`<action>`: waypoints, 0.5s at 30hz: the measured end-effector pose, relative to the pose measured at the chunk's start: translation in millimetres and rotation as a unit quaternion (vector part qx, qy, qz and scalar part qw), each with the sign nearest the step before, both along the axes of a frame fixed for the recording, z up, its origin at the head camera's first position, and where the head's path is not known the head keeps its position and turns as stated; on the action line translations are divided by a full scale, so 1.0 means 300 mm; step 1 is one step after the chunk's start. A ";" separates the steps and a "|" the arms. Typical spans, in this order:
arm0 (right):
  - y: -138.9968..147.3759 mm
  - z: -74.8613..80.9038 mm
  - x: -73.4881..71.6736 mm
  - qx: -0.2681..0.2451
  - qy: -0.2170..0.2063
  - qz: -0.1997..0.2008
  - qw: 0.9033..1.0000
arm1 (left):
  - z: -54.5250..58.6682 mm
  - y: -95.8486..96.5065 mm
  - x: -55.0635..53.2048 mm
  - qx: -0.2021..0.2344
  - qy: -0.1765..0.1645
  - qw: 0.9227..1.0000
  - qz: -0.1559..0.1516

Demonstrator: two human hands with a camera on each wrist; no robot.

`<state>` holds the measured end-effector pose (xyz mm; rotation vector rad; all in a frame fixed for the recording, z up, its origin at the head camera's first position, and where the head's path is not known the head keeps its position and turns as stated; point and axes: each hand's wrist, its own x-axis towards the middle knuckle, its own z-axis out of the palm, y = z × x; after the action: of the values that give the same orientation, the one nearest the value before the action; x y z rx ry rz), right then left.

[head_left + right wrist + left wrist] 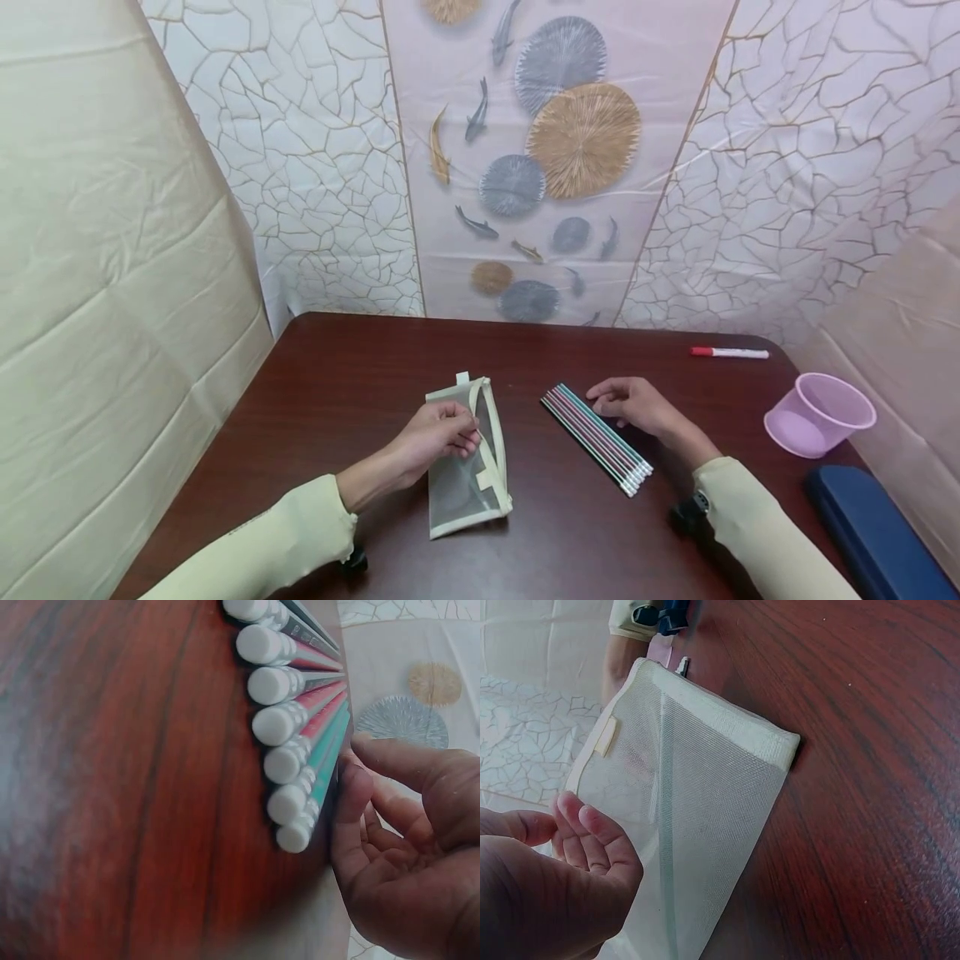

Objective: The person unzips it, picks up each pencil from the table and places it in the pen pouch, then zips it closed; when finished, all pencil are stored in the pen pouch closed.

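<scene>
Low in the middle, the left hand (437, 435) pinches the edge of a bag (454, 493), likely soft and light. To the right, pencils (596, 438) look stiff and rolly, best held mid-length; the right hand (636, 405) is loosely bent beside them.

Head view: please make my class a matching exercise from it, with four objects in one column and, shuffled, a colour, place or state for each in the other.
Column 1
1. mesh pouch
2. pencils
3. cup
4. marker

Column 2
A. white with a red cap, near the far edge of the table
B. lying side by side in a row, with white erasers
C. pink, just beyond the blue case
D. open, its edge pinched by the left hand

Pairs: 1-D; 2-B; 3-C; 4-A
</scene>
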<state>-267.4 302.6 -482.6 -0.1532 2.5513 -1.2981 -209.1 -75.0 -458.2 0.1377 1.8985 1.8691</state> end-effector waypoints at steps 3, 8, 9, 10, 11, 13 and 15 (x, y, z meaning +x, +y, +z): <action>-0.005 0.000 -0.001 0.001 0.007 0.012 1.000 | 0.006 -0.005 0.002 -0.003 0.002 1.000 0.000; -0.003 0.000 0.005 0.002 0.006 0.016 1.000 | -0.002 -0.001 0.002 -0.002 -0.001 1.000 -0.001; -0.004 0.002 0.006 0.001 0.005 0.018 1.000 | -0.003 0.000 0.002 -0.001 -0.001 1.000 -0.002; -0.007 0.005 0.007 0.001 0.006 0.020 1.000 | -0.003 0.001 0.002 0.000 -0.001 1.000 -0.002; -0.010 0.008 0.007 0.004 0.007 0.023 1.000 | -0.003 0.002 0.002 0.002 -0.001 1.000 -0.002; -0.021 0.014 0.006 0.011 0.012 0.027 0.999 | -0.002 0.002 0.002 0.002 -0.002 1.000 -0.001; -0.036 0.022 0.006 0.025 0.021 0.033 0.999 | 0.000 0.001 0.001 0.003 -0.001 1.000 0.000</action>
<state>-265.6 291.8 -475.9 -0.2552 2.5875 -1.2180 -208.7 -74.7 -458.1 0.1373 1.8923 1.8742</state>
